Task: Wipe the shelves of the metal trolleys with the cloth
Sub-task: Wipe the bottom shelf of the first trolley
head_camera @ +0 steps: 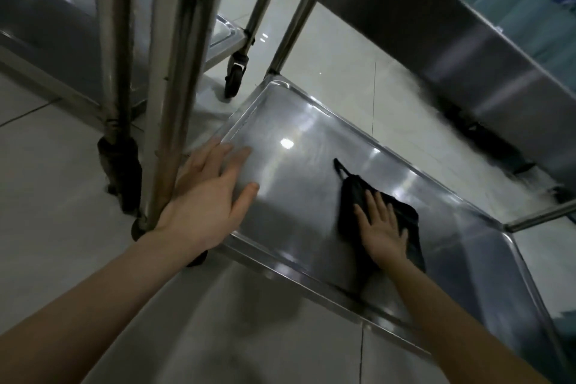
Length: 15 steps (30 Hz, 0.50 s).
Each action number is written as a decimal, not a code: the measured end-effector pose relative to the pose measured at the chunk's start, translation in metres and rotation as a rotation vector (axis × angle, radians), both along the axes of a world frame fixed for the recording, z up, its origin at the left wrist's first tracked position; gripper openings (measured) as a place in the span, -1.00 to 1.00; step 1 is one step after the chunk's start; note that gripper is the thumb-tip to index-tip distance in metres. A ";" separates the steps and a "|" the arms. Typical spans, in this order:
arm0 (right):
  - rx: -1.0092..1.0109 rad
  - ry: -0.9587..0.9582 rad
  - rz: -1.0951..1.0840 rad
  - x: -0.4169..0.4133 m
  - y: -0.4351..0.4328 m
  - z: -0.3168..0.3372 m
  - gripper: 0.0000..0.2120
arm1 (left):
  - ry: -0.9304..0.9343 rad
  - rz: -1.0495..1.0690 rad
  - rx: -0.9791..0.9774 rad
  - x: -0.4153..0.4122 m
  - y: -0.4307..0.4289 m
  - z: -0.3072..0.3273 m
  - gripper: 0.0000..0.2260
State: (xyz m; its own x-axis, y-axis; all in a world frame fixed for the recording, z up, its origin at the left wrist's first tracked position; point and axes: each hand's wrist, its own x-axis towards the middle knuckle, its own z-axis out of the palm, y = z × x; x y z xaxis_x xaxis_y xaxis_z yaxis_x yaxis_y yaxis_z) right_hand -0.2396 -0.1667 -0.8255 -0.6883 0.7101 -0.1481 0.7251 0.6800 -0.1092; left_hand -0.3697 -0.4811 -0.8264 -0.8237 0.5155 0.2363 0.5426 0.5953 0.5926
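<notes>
The black cloth point(353, 196), crumpled with a thin loop trailing, lay near the middle of the shiny lower shelf point(290, 196). The right hand point(381, 227) pressed it with straight fingers; the left hand point(212, 196) rested flat, fingers spread, on the shelf's left edge.

An institutional service area, clinical or catering; which of the two cannot be told. Stainless-steel trolleys point(174, 40) with rimmed tray shelves point(311, 171) stand on castors point(235, 73) over a glossy, pale tiled floor point(46, 165). At the upper right of the frame, teal stacks point(505, 9) show beyond a trolley's upper shelf.
</notes>
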 end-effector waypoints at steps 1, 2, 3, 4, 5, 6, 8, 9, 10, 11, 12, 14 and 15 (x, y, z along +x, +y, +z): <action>-0.022 -0.016 -0.083 -0.009 0.003 0.001 -0.45 | -0.006 -0.014 0.020 0.001 -0.001 0.001 -0.43; -0.033 -0.013 -0.127 -0.025 -0.001 0.002 -0.44 | -0.014 -0.026 0.041 0.001 -0.002 0.002 -0.42; -0.037 -0.002 -0.128 -0.043 -0.011 0.002 -0.44 | -0.021 -0.034 0.065 0.001 -0.003 0.002 -0.40; -0.033 0.010 -0.091 -0.063 -0.026 0.000 -0.43 | -0.023 -0.043 0.090 0.001 -0.004 0.003 -0.38; -0.027 0.016 -0.022 -0.082 -0.045 -0.001 -0.44 | -0.019 -0.053 0.116 0.001 -0.005 0.003 -0.37; -0.020 0.019 0.078 -0.099 -0.067 -0.002 -0.44 | -0.008 -0.062 0.136 0.000 -0.006 0.003 -0.36; -0.013 0.028 0.349 -0.119 -0.118 -0.002 -0.44 | 0.025 -0.082 0.158 0.000 -0.007 0.004 -0.37; -0.011 0.034 0.496 -0.121 -0.142 -0.002 -0.44 | 0.039 -0.087 0.162 -0.001 -0.007 0.005 -0.38; -0.004 0.031 0.628 -0.116 -0.163 -0.001 -0.43 | 0.047 -0.088 0.160 -0.001 -0.007 0.006 -0.40; 0.004 0.025 0.732 -0.106 -0.179 0.000 -0.42 | 0.048 -0.084 0.152 -0.001 -0.007 0.007 -0.42; -0.001 0.020 0.800 -0.095 -0.189 0.000 -0.40 | 0.047 -0.079 0.143 -0.001 -0.007 0.007 -0.45; -0.069 0.038 0.845 -0.069 -0.195 0.006 -0.39 | 0.042 -0.081 0.120 0.000 -0.007 0.006 -0.47; -0.104 0.064 0.855 -0.053 -0.192 0.010 -0.43 | 0.036 -0.087 0.101 -0.001 -0.007 0.006 -0.47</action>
